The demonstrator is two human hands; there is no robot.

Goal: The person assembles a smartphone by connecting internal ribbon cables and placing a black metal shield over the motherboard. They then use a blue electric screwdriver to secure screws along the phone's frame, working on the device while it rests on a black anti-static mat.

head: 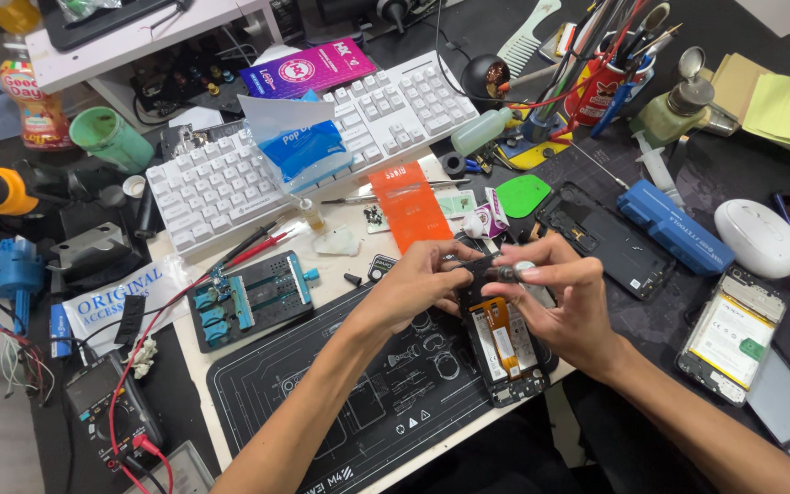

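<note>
both hands, left hand (418,285) and right hand (567,306), pinch the opened phone (503,343) top between pressed fingers (468,267).

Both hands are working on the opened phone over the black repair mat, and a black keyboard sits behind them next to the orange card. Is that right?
Not quite: the keyboard is white, not black, as the head view shows. The rest holds: the left hand and right hand meet over the opened phone at the edge of the black repair mat, with the orange card beside the keyboard.
</note>
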